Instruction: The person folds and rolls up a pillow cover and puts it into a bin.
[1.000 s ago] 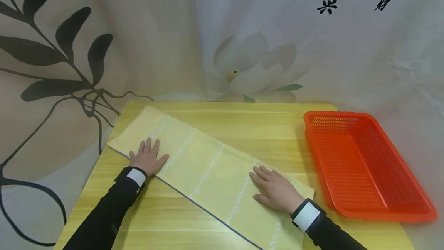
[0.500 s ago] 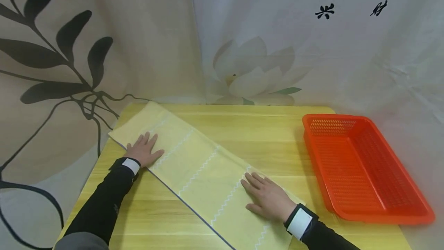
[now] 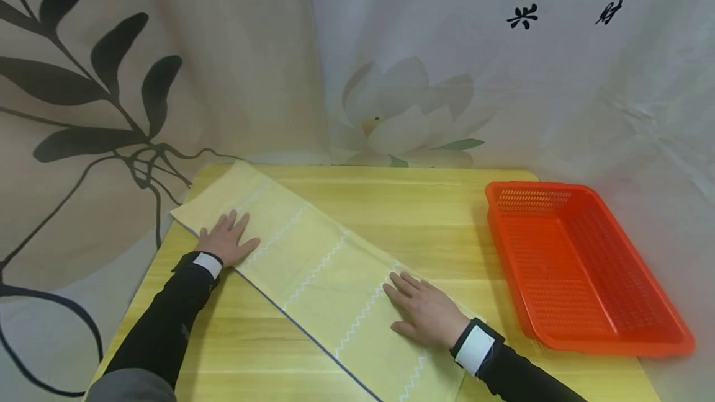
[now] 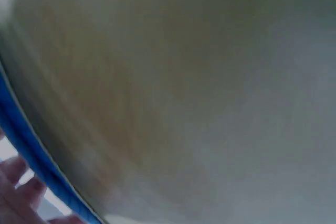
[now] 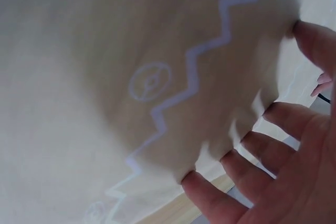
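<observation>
Nearest me, the right hand [image 3: 427, 317] lies flat on the yellow towel [image 3: 318, 265], fingers [image 5: 262, 166] spread and straight, pressing the cloth just past a white zigzag stripe [image 3: 363, 315]. The towel lies folded into a long band, slantwise across the wooden table [image 3: 424, 216]; it looks soft, light and limp, best taken at its ends or corners. Farther off, the left hand [image 3: 226, 242] rests open-palmed near the far end. An orange basket [image 3: 581, 265] stands well apart.
</observation>
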`<control>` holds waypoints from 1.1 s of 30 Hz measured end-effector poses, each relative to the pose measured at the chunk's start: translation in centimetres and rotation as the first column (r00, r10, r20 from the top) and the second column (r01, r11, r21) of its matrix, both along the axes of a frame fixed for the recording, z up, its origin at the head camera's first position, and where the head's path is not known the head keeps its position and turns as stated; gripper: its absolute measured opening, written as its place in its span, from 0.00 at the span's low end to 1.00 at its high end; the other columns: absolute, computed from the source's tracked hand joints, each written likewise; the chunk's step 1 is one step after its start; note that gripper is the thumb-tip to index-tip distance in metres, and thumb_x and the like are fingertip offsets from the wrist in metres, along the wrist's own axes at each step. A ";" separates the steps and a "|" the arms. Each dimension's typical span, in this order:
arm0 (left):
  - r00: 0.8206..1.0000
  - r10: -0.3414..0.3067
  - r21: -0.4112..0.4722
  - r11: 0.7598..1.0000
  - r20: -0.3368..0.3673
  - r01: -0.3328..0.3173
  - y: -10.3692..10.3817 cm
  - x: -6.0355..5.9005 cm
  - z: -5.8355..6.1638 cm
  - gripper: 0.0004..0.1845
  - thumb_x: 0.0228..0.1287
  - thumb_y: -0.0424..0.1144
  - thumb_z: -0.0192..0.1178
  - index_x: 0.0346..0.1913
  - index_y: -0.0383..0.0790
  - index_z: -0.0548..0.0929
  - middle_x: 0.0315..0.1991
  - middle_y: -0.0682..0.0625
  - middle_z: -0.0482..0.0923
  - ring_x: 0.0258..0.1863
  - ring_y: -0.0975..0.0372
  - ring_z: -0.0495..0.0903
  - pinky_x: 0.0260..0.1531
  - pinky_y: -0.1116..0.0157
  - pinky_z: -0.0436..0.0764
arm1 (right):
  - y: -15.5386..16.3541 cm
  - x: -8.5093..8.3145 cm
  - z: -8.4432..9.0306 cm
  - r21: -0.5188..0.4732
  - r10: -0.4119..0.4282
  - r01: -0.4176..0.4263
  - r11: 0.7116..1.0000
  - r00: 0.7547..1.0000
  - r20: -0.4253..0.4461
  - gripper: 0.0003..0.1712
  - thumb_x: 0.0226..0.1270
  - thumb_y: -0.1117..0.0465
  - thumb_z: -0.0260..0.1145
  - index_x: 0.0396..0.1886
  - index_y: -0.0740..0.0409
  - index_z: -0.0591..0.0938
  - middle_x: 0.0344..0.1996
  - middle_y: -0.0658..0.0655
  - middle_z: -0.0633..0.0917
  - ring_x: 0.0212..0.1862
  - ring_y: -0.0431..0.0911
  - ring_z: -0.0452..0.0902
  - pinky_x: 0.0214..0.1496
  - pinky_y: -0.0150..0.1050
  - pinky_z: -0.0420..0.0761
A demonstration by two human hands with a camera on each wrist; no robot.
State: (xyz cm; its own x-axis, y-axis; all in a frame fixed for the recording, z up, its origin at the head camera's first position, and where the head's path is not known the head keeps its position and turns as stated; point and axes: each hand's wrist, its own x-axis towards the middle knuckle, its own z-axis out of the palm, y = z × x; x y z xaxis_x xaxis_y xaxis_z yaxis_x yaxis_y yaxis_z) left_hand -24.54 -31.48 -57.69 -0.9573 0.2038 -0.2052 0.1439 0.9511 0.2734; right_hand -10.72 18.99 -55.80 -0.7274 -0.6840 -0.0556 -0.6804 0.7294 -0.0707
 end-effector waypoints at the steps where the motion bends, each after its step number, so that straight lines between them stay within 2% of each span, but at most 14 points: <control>1: 1.000 0.005 0.005 1.000 -0.016 -0.005 -0.1 0.0 -0.3 0.50 0.79 0.71 0.45 0.86 0.37 0.52 0.84 0.27 0.42 0.82 0.30 0.42 0.70 0.19 0.42 | 0.0 0.0 0.0 -0.001 0.002 -0.002 1.000 1.000 -0.001 0.44 0.73 0.40 0.70 0.79 0.59 0.73 0.78 0.65 0.71 0.77 0.62 0.70 0.73 0.60 0.76; 4: 0.995 0.015 0.012 1.000 -0.095 -0.014 0.5 0.6 -1.0 0.49 0.79 0.71 0.44 0.86 0.37 0.54 0.84 0.26 0.45 0.82 0.29 0.44 0.71 0.20 0.43 | 0.0 -0.1 0.2 -0.004 0.018 -0.018 1.000 1.000 0.007 0.44 0.73 0.40 0.71 0.79 0.59 0.73 0.78 0.65 0.71 0.77 0.62 0.69 0.73 0.59 0.76; 8: 0.982 -0.014 0.038 0.999 -0.186 0.021 4.1 3.0 0.2 0.45 0.80 0.64 0.50 0.84 0.34 0.59 0.83 0.25 0.49 0.81 0.28 0.48 0.71 0.21 0.48 | 1.0 0.0 1.2 -0.033 0.035 -0.034 0.999 0.998 0.042 0.43 0.74 0.42 0.71 0.79 0.60 0.73 0.78 0.65 0.72 0.77 0.62 0.70 0.73 0.61 0.75; 12: 0.979 -0.092 0.042 0.994 -0.185 0.101 8.2 5.6 1.7 0.46 0.77 0.64 0.55 0.84 0.36 0.61 0.83 0.27 0.52 0.81 0.30 0.51 0.71 0.21 0.52 | 3.1 0.1 2.2 -0.079 0.013 -0.009 0.997 0.999 0.048 0.41 0.71 0.45 0.74 0.77 0.60 0.76 0.75 0.65 0.75 0.74 0.63 0.73 0.71 0.64 0.76; 16: 0.982 -0.118 0.023 0.992 -0.146 0.122 10.2 6.8 2.1 0.47 0.75 0.66 0.57 0.84 0.38 0.62 0.83 0.29 0.54 0.81 0.31 0.53 0.70 0.21 0.53 | 4.8 0.0 2.1 -0.075 -0.001 0.004 0.997 0.999 0.034 0.40 0.70 0.47 0.76 0.75 0.60 0.78 0.73 0.66 0.78 0.72 0.64 0.75 0.71 0.62 0.77; 19: 0.991 -0.094 0.007 0.995 -0.096 0.095 10.5 7.0 1.7 0.47 0.74 0.66 0.58 0.84 0.39 0.62 0.83 0.29 0.53 0.82 0.32 0.53 0.70 0.20 0.53 | 5.2 -0.1 1.7 -0.066 0.021 -0.018 0.998 0.999 0.040 0.39 0.71 0.46 0.74 0.75 0.61 0.78 0.73 0.67 0.77 0.72 0.65 0.76 0.71 0.61 0.77; 23: 0.997 -0.070 -0.007 0.998 -0.045 0.070 10.5 6.7 1.3 0.48 0.75 0.67 0.56 0.85 0.42 0.59 0.85 0.31 0.50 0.83 0.33 0.50 0.70 0.20 0.52 | 5.2 -0.4 1.2 -0.052 0.023 -0.022 0.998 0.999 0.026 0.39 0.72 0.46 0.73 0.75 0.61 0.77 0.74 0.67 0.76 0.74 0.66 0.73 0.73 0.65 0.74; 26: 0.997 -0.063 -0.010 0.998 -0.038 0.062 10.6 6.3 1.3 0.48 0.75 0.68 0.55 0.86 0.42 0.58 0.85 0.31 0.50 0.83 0.33 0.49 0.69 0.20 0.53 | 5.1 -0.9 1.2 -0.044 0.016 -0.016 0.999 1.000 -0.004 0.39 0.71 0.47 0.74 0.75 0.61 0.78 0.74 0.67 0.76 0.75 0.66 0.71 0.74 0.69 0.70; 33: 0.999 -0.031 -0.017 0.999 -0.042 0.030 10.8 5.8 1.3 0.48 0.76 0.68 0.54 0.86 0.42 0.57 0.85 0.32 0.49 0.83 0.34 0.48 0.70 0.20 0.51 | 5.3 -2.3 0.7 -0.048 0.036 -0.038 0.998 0.999 -0.036 0.39 0.71 0.47 0.74 0.74 0.63 0.78 0.74 0.68 0.76 0.75 0.68 0.71 0.73 0.70 0.70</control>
